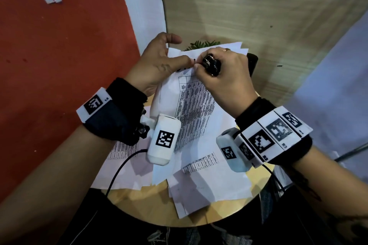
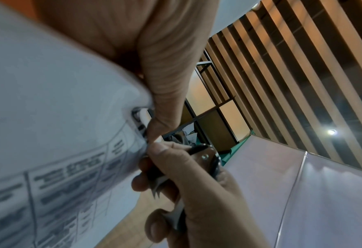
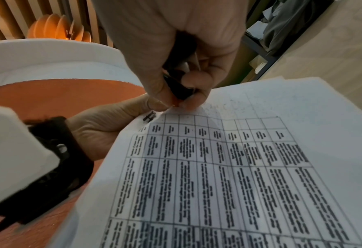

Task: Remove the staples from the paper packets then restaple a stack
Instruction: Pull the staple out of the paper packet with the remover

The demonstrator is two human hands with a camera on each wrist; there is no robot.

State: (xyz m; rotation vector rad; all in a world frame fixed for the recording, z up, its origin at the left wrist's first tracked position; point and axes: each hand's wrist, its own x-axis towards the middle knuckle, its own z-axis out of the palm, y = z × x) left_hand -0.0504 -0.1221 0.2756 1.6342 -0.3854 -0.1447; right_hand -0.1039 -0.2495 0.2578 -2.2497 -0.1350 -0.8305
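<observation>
The left hand point(image 1: 159, 63) is pinching the packet point(image 1: 191, 105) corner; the right hand point(image 1: 225, 77) is gripping the remover point(image 1: 212, 63) there.

Printed paper packet point(image 1: 191, 105) raised off loose sheets point(image 1: 209, 181), black staple remover point(image 1: 212, 64) at its top corner.

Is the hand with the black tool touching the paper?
Touching. In the right wrist view, the right hand, gripping the staple remover, presses a fingertip onto the paper packet at its top corner, with no gap showing.

Head view looking down, wrist views close under the hands point(image 1: 191, 63) (both sharing the paper packet point(image 3: 228, 167))
</observation>
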